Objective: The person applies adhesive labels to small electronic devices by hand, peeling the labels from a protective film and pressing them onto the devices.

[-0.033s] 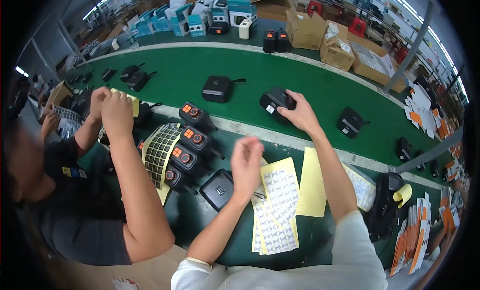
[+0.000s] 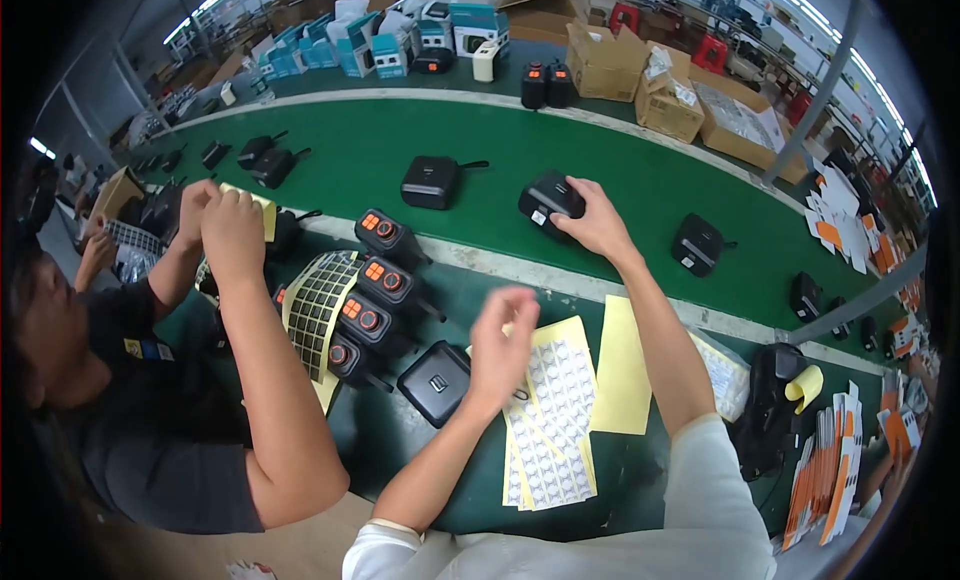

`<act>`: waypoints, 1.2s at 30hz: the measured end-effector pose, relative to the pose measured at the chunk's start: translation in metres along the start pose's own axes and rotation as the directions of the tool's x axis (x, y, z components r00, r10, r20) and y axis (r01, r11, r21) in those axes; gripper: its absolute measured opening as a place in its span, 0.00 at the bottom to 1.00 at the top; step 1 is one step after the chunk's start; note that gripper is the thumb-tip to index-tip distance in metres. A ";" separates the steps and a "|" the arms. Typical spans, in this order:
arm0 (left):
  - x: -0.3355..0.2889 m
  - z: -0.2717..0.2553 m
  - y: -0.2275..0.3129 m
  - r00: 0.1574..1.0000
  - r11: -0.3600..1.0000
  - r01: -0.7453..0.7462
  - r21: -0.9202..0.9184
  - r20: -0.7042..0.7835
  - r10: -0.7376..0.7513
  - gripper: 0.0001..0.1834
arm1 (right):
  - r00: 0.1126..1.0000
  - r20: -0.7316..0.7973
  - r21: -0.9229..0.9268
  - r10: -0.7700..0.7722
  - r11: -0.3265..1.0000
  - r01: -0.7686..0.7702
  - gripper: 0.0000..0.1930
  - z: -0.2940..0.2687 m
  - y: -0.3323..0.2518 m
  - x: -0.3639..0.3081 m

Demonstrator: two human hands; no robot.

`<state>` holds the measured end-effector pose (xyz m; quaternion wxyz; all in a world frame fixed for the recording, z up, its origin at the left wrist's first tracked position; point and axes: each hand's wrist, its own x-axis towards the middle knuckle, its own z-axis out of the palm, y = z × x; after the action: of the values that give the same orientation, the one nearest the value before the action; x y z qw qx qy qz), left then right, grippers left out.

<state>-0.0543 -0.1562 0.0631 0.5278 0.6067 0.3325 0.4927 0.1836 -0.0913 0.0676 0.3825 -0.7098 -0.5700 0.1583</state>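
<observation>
My right hand (image 2: 597,220) grips a black box-shaped device (image 2: 551,202) with rounded corners and a small white label, on the green work surface (image 2: 350,135). My left hand (image 2: 503,345) is raised above the near table, its fingers curled and smeared by motion; whether they hold anything small is unclear. Below it lie overlapping sheets of printed white labels (image 2: 560,410) on yellow backing. Beside that wrist lies another black boxy device (image 2: 436,382) with a loop strap. A plain yellow sheet (image 2: 620,370) lies between the label sheets and my right forearm.
At left, a co-worker's hands (image 2: 232,225) hold a yellow sheet near black devices with orange buttons (image 2: 385,277) and a black-squared sticker sheet (image 2: 322,305). More black devices (image 2: 431,182) sit along the green surface. Cartons (image 2: 606,62) and blue boxes stand behind; a metal post (image 2: 860,305) rises right.
My left hand has moved slightly right, and its thumb and fingers sit a little differently. My right hand still grips the black device.
</observation>
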 end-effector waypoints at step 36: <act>-0.008 -0.018 -0.001 0.971 0.963 0.200 0.182 0.097 -0.220 0.09 | 0.936 0.347 0.412 -0.055 0.906 -0.100 0.11 -0.014 -0.049 -0.114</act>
<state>-0.0737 -0.1581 0.0595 0.5415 0.6388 0.4048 0.3671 0.1249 -0.1991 0.0881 0.4174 -0.5769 -0.5726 0.4063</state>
